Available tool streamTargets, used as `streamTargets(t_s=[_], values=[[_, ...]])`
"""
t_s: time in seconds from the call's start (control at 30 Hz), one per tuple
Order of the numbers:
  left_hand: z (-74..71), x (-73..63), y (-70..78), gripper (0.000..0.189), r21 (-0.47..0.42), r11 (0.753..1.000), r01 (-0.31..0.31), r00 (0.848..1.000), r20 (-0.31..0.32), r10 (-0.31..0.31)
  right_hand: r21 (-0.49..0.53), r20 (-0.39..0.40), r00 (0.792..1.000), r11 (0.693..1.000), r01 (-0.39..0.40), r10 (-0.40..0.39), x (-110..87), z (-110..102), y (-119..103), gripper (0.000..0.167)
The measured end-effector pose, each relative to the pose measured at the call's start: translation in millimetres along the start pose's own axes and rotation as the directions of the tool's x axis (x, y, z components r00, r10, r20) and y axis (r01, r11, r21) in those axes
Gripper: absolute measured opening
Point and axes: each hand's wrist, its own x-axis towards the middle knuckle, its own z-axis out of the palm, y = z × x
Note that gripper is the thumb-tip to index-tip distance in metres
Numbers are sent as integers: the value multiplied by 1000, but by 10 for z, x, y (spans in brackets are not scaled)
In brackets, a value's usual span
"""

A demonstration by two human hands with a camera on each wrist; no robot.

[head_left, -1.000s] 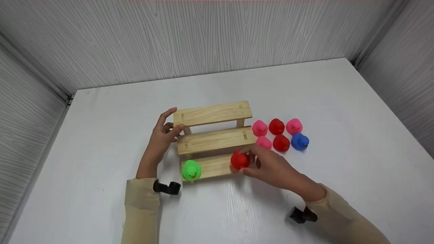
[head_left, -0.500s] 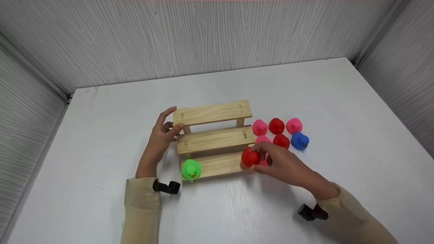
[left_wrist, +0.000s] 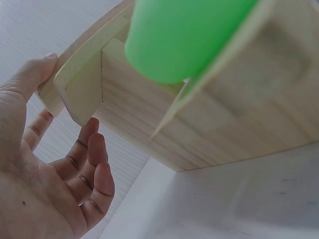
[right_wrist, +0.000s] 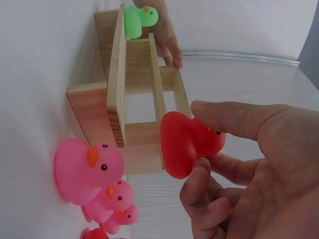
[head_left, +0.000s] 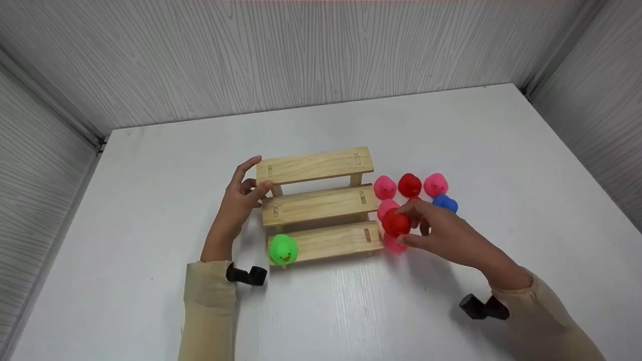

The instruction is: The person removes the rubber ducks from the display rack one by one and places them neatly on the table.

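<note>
A red rubber duck [head_left: 396,222] is pinched between the thumb and fingers of my right hand [head_left: 446,233]. In the right wrist view that duck [right_wrist: 182,144] is held clear of the table, near the shelf's right end. My left hand [head_left: 239,203] grips the left end of the top board of a three-step wooden shelf [head_left: 321,204]; the left wrist view shows the thumb [left_wrist: 37,72] against the board's edge. A green rubber duck [head_left: 284,249] sits at the left end of the lowest step.
Right of the shelf, several ducks stand close together on the white table [head_left: 311,311]: pink ducks [head_left: 385,187], red ones [head_left: 410,185] and a blue one [head_left: 445,203]. My right hand partly covers some. Grey wood-grain panels [head_left: 321,55] enclose the table's back and sides.
My right hand has carried the red duck rightward and slightly away, from over the lowest step's right end to over the pink ducks beside it. My left hand keeps its grip.
</note>
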Motion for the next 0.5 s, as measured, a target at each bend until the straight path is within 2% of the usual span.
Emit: streamTargets(t_s=[0.5], values=[[1, -3, 10, 63, -5, 1000, 4, 1000, -2, -4, -61, -21, 997, 996, -72, 71, -71, -136, 216, 51]])
